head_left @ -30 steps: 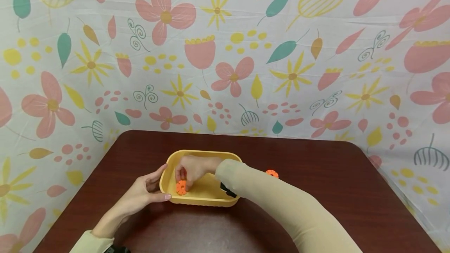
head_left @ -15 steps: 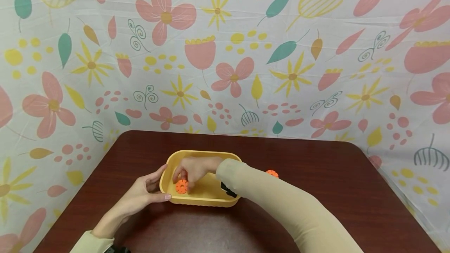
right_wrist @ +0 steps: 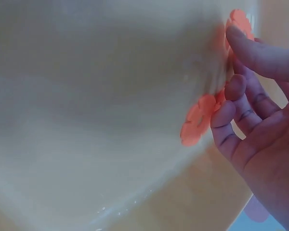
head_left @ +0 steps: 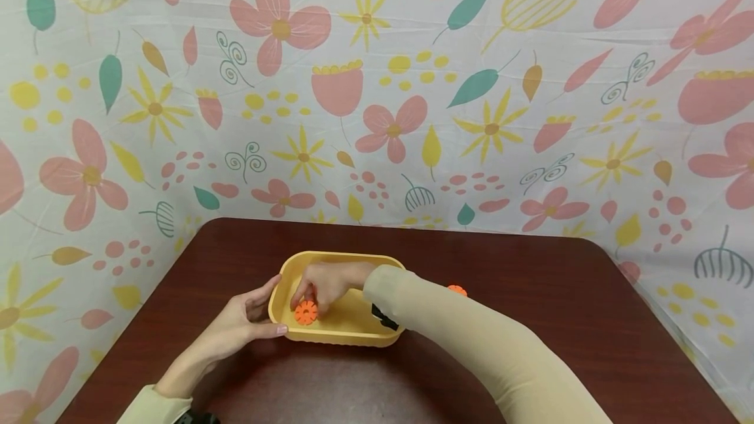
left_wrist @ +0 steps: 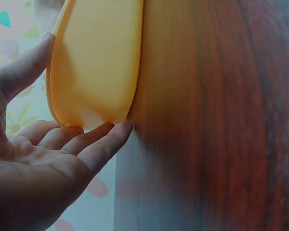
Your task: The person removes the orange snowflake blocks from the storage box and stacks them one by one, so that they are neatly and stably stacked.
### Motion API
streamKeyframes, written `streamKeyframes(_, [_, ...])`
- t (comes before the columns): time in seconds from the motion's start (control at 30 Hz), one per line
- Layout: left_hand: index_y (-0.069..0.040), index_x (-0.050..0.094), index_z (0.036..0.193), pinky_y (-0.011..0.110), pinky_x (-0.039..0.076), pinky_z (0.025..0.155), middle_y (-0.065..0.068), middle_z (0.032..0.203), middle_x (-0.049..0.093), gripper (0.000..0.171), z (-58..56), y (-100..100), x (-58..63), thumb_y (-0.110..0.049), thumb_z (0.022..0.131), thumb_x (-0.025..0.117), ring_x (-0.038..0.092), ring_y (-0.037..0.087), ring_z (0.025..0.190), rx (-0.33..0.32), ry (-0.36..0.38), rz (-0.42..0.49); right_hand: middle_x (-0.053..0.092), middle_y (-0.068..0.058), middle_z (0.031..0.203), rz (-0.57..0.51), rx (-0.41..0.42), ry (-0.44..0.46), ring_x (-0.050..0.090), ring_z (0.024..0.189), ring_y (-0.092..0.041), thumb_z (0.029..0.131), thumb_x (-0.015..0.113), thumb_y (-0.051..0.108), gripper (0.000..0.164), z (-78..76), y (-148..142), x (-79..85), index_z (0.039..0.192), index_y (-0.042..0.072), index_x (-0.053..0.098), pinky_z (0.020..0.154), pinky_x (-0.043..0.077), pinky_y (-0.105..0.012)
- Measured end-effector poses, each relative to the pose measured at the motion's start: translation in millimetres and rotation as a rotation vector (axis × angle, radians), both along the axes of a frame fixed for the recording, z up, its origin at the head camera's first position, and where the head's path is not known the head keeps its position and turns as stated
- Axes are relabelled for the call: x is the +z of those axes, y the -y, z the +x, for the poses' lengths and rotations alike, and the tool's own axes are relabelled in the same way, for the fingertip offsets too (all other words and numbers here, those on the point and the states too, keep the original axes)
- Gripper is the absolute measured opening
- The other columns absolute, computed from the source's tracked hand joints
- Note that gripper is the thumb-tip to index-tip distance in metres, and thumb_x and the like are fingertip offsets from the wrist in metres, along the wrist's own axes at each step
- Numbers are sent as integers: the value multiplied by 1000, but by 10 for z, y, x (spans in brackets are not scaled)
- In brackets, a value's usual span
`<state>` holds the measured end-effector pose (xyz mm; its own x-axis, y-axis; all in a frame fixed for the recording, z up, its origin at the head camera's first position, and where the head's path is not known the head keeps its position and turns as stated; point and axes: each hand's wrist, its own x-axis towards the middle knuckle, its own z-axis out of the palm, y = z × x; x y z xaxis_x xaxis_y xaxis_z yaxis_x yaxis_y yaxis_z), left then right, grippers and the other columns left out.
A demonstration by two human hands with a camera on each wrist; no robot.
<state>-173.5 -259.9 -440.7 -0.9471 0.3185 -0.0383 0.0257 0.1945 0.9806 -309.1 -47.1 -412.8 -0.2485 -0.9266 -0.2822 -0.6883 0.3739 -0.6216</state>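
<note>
My left hand point(head_left: 238, 319) grips the left end of a yellow oblong plastic bin point(head_left: 338, 337), thumb and fingers spread around its wall. In the left wrist view the fingertips lie along the end of the bin. Inside the bin, my right hand point(head_left: 326, 283) bends down at the left end. An orange notched, flower-shaped plastic disc point(head_left: 298, 315) shows right at its fingers. The right wrist view has one such disc point(right_wrist: 240, 20) pinched at the thumb tip and another orange disc point(right_wrist: 193, 126) lower down, beside the curled fingers.
Another orange disc point(head_left: 456, 290) lies on the dark reddish-brown table point(head_left: 501, 267) to the right of the bin, partly hidden by my right sleeve point(head_left: 471, 326). A flower-patterned cloth point(head_left: 412, 169) hangs behind the table.
The right hand's fingers have shifted slightly at the bin's left end, and the orange disc by them has turned to show more of its face. The left hand stays put.
</note>
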Motion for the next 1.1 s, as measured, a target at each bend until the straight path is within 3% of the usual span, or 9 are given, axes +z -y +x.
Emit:
streamKeyframes(0.57, [-3, 26, 166, 28, 53, 97, 20, 170, 24, 95, 5, -5, 3, -7, 91, 83, 31, 44, 151, -10, -2, 26, 68, 1, 80, -57, -63, -21, 56, 74, -8, 79, 90, -4, 46, -50, -54, 65, 123, 2, 78, 67, 49, -18])
streamKeyframes(0.67, [-4, 26, 167, 28, 54, 97, 20, 170, 24, 95, 13, 3, 2, -8, 91, 84, 31, 45, 150, -13, -2, 29, 67, 3, 80, -77, -84, -40, 54, 68, -7, 80, 91, -3, 47, -53, -76, 122, 124, 4, 78, 63, 47, -18])
streamKeyframes(0.87, [-5, 25, 167, 30, 55, 96, 22, 169, 25, 97, 23, 10, 6, -11, 91, 85, 36, 46, 148, -20, -6, 25, 67, 3, 81, -149, -112, -31, 34, 46, -8, 82, 91, 2, 45, -25, -192, 303, 125, 4, 78, 49, 36, -21])
streamKeyframes(1.1, [-6, 25, 167, 28, 54, 96, 21, 168, 29, 98, 22, 3, 14, -14, 91, 85, 39, 42, 146, -10, -4, -8, 68, -5, 92, -225, -144, -92, 41, 61, -14, 82, 92, 6, 43, 1, -387, 469, 123, 9, 79, 59, 38, -21])
